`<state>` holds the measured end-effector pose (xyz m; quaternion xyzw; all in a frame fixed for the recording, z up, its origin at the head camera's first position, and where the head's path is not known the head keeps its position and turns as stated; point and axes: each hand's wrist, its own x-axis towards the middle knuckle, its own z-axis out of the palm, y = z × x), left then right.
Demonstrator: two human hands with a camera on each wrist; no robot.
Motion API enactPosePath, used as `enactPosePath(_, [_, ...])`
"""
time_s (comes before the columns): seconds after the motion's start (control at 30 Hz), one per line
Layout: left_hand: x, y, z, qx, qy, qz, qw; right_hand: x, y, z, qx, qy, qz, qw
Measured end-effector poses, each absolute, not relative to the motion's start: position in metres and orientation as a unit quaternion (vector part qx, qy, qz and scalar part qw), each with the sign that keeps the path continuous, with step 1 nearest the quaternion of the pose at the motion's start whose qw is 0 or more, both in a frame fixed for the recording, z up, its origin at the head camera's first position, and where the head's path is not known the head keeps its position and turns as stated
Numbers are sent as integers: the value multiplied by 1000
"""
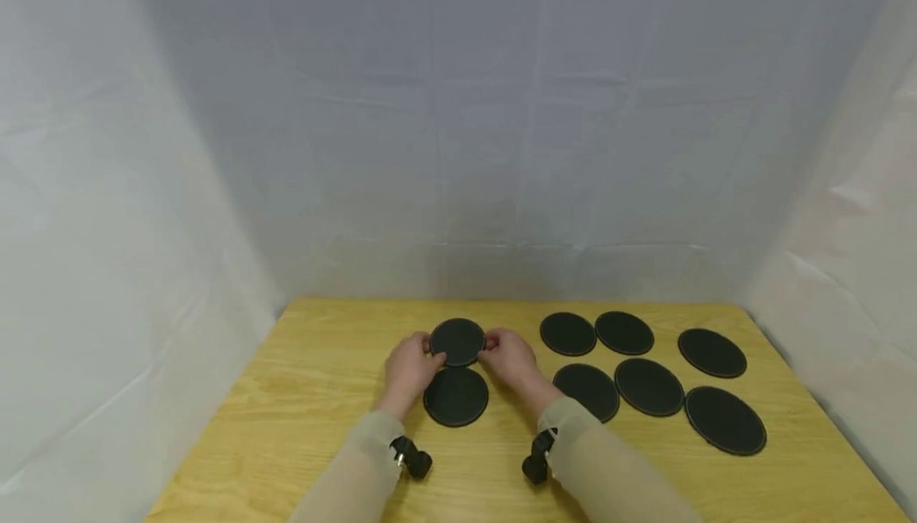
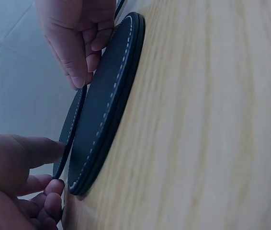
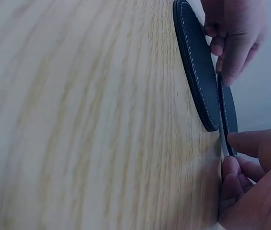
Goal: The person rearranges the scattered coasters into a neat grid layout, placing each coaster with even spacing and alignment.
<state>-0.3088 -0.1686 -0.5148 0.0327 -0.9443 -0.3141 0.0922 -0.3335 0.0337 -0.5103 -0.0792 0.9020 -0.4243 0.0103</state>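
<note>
Two bare hands hold a round black coaster (image 1: 458,341) between them, above the wooden table. My left hand (image 1: 411,365) pinches its left edge between thumb and fingers; my right hand (image 1: 512,360) does the same at the right edge. In both wrist views the held coaster (image 2: 68,127) tilts up slightly off the table. Directly in front of it, nearer me, lies another round black coaster (image 1: 456,397) with pale stitching round its rim. From the left wrist this nearer coaster (image 2: 102,105) shows a double-layered edge, like two stacked flush.
Several more black coasters lie flat on the right half of the table, among them a back one (image 1: 625,333), a middle one (image 1: 649,387) and a far-right one (image 1: 726,420). My right forearm partly covers a coaster (image 1: 587,390). Pale sheeting (image 1: 473,149) encloses the back and sides.
</note>
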Motion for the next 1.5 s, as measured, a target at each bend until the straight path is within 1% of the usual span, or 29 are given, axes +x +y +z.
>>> enactPosePath(0.13, [-309, -170, -516, 31, -940, -325, 100, -334, 31, -510, -78, 909, -410, -2])
enactPosePath(0.2, [-311, -173, -523, 19, -940, -321, 115, -334, 30, -511, -79, 912, -402, -4])
enactPosePath(0.3, [-310, -173, -523, 17, -942, -314, 118, -334, 29, -512, -80, 917, -391, -1])
enactPosePath(0.53, [-309, -171, -516, 24, -948, -304, 88, -336, 30, -512, -88, 921, -378, 8])
enactPosePath(0.77, [-309, -171, -513, 13, -953, -287, 96, -337, 32, -510, -100, 925, -367, -1])
enactPosePath(1.03, [-308, -171, -514, 13, -953, -288, 92, -335, 33, -512, -103, 923, -371, 3])
enactPosePath(1.23, [-309, -171, -516, 15, -954, -285, 90, -336, 33, -516, -112, 926, -360, -4])
enactPosePath(1.37, [-307, -172, -518, 11, -953, -292, 85, -335, 35, -517, -114, 923, -366, 5])
enactPosePath(1.5, [-303, -177, -516, -7, -939, -331, 90, -334, 41, -514, -116, 902, -416, 29])
